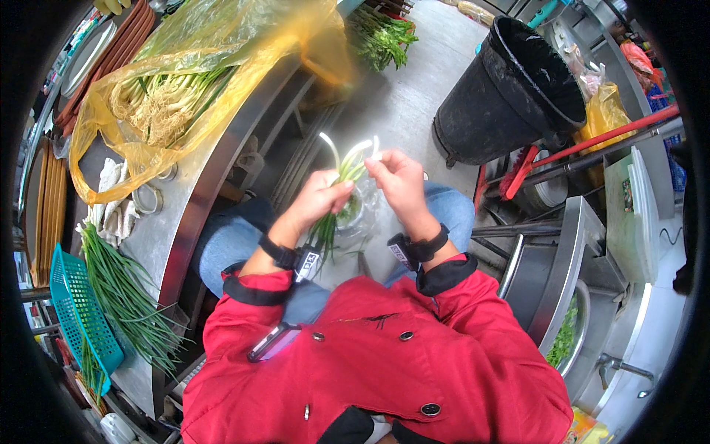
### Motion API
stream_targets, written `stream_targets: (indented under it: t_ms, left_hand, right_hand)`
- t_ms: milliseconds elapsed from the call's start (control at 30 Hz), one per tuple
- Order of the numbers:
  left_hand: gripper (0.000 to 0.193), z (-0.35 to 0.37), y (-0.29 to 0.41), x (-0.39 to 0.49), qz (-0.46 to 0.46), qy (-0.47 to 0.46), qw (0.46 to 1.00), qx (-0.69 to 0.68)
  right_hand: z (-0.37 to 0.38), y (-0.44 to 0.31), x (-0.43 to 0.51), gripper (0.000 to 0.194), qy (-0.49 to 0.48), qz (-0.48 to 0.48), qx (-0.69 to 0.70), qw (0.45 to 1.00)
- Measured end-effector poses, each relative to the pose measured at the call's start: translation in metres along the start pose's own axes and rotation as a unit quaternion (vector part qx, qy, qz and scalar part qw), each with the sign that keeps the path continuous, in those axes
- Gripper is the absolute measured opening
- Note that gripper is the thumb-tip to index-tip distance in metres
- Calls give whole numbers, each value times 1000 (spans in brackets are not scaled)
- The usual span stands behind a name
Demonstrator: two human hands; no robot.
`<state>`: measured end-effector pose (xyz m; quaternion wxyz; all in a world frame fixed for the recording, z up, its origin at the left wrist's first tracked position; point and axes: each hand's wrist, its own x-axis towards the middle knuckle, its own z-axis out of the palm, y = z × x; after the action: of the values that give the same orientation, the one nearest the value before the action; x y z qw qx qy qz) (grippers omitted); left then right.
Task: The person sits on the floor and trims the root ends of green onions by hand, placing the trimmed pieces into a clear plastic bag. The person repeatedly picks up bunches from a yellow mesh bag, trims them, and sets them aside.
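My left hand (324, 198) is closed around a small bunch of green onions (351, 163), white ends up and green leaves hanging below. My right hand (396, 176) pinches at the white end of one stalk with thumb and forefinger. Below the hands, between my knees, is a clear plastic bag (369, 216) with bits of green in it. On the steel counter at the left, untrimmed green onions with roots (161, 108) lie in a yellow plastic bag (213, 144). A pile of long green onions (127, 294) lies beside and partly over a turquoise basket (83, 311).
A black bin (499, 94) stands on the floor ahead to the right, near a red brush (518, 172). The steel counter (180, 205) runs along my left, bearing a cloth (115, 213). A steel sink (527, 288) is at my right. Leafy greens (383, 39) lie ahead.
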<state>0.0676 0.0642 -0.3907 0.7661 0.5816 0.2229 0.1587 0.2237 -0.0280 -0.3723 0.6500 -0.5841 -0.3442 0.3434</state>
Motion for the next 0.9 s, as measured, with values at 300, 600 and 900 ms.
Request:
stream_targets:
  t_ms: [300, 600, 900]
  left_hand:
    - [25, -3, 4, -1, -1, 11, 1000, 27]
    - [29, -11, 7, -1, 24, 100, 995, -9]
    - [21, -22, 16, -6, -25, 143, 988, -58]
  right_hand:
    - [-7, -11, 3, 15, -49, 180, 169, 968]
    - [-16, -2, 6, 20, -63, 89, 87, 990]
    - [4, 58, 6, 38, -74, 99, -167, 978]
